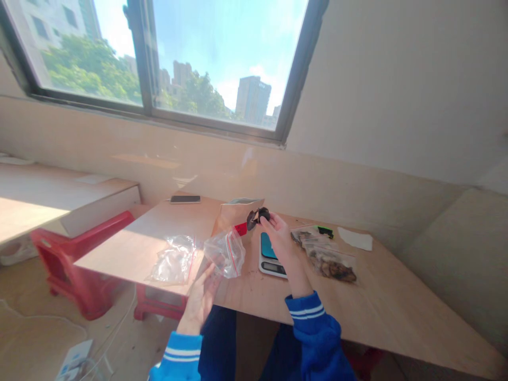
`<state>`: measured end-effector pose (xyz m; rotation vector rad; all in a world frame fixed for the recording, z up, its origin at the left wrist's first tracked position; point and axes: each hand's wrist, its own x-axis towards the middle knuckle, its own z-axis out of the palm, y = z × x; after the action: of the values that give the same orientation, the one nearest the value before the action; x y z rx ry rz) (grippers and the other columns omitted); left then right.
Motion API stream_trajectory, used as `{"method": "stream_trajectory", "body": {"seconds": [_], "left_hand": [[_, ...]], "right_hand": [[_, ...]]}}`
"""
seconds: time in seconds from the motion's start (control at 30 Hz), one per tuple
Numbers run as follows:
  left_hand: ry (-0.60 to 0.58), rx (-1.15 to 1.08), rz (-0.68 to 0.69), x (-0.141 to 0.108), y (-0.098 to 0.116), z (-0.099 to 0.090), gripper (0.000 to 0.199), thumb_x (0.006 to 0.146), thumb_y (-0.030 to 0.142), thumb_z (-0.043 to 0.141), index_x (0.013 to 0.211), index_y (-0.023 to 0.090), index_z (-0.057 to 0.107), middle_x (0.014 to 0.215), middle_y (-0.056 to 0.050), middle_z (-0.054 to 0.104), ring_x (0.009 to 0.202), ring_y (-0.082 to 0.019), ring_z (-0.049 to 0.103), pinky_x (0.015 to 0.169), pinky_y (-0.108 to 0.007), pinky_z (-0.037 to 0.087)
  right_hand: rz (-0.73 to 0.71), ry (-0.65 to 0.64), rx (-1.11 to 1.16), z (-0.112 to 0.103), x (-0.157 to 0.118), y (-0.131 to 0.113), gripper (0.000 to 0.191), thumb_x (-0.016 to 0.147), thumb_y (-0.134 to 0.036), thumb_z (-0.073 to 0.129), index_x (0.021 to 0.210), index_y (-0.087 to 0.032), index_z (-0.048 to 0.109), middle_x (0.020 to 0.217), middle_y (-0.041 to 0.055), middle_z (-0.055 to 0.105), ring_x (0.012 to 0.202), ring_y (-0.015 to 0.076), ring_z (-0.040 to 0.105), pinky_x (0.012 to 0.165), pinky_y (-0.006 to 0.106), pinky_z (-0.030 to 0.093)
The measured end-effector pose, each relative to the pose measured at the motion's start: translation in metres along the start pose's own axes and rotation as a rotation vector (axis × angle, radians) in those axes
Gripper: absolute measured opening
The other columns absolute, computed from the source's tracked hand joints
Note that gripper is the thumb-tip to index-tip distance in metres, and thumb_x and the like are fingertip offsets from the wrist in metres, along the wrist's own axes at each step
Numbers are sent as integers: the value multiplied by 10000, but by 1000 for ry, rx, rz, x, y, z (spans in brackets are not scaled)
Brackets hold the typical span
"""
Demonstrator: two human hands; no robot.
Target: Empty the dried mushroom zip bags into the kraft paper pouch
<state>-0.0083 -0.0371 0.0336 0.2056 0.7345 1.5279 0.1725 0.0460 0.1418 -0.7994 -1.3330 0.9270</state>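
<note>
Blue sleeves (323, 338) lie below a clear bag (219, 254) and illegible red label (240, 229).

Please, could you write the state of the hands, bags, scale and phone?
Left hand: holding a clear bag
Right hand: pinching dark pieces
Paper bag: standing, top open
Other clear bag: lying down
Filled bags: lying down
Scale: reading too small to tell
Phone: lying flat, screen dark

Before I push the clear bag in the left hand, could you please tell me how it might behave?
The clear bag is probably floppy, given its creases. It seems light, as little shows inside. Its glossy surface may be slippery.
</note>
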Motion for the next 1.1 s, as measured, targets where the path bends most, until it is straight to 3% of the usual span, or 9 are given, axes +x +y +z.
{"method": "stream_trajectory", "body": {"seconds": [0.1, 0.23, 0.4, 0.67, 0.93, 1.1], "left_hand": [[-6, 34, -4, -1, 4, -1, 240, 801, 84, 619, 1007, 159, 717, 1058, -75, 741, 1004, -193, 688, 803, -225, 573], [-14, 45, 0, -3, 11, -2, 231, 827, 97, 594, 1012, 173, 710, 1093, -67, 732, 1015, -182, 684, 831, -229, 560], [2, 34, -17, -4, 17, -3, 228, 850, 126, 571, 1034, 184, 693, 1104, -71, 729, 1058, -188, 666, 952, -284, 514], [5, 36, -7, -2, 16, -2, 233, 853, 101, 560, 1055, 160, 660, 1064, -80, 741, 1060, -206, 665, 1026, -349, 470], [-19, 44, 7, -4, 18, -3, 265, 870, 87, 539, 1115, 150, 621, 1091, -92, 730, 1023, -178, 679, 1027, -321, 462], [0, 56, 6, -2, 17, -7, 276, 870, 96, 548, 1129, 169, 611, 1107, -91, 724, 1053, -179, 666, 1021, -322, 464]], "right_hand": [[-149, 65, -41, 4, 36, -6, 374, 730, -434, 692, 998, -189, 601, 1029, 87, 693, 996, 223, 638, 945, 416, 496], [-265, -18, -173, 12, 65, -7, 327, 755, -405, 661, 1001, -200, 592, 1044, 82, 676, 993, 200, 631, 932, 374, 487], [-303, -142, -364, 17, 73, 2, 198, 826, -339, 558, 966, -207, 605, 1014, 64, 681, 973, 186, 626, 890, 349, 492], [-348, -114, -493, 20, 90, 2, 173, 822, -293, 532, 949, -196, 600, 973, 75, 689, 921, 198, 635, 831, 340, 506], [-302, -106, -604, 25, 101, 4, 170, 817, -183, 494, 967, -196, 573, 881, 64, 684, 823, 206, 640, 771, 346, 504], [-387, -299, -694, 25, 102, 0, 134, 821, -154, 481, 890, -199, 587, 907, 52, 667, 868, 192, 612, 810, 331, 479]]}}
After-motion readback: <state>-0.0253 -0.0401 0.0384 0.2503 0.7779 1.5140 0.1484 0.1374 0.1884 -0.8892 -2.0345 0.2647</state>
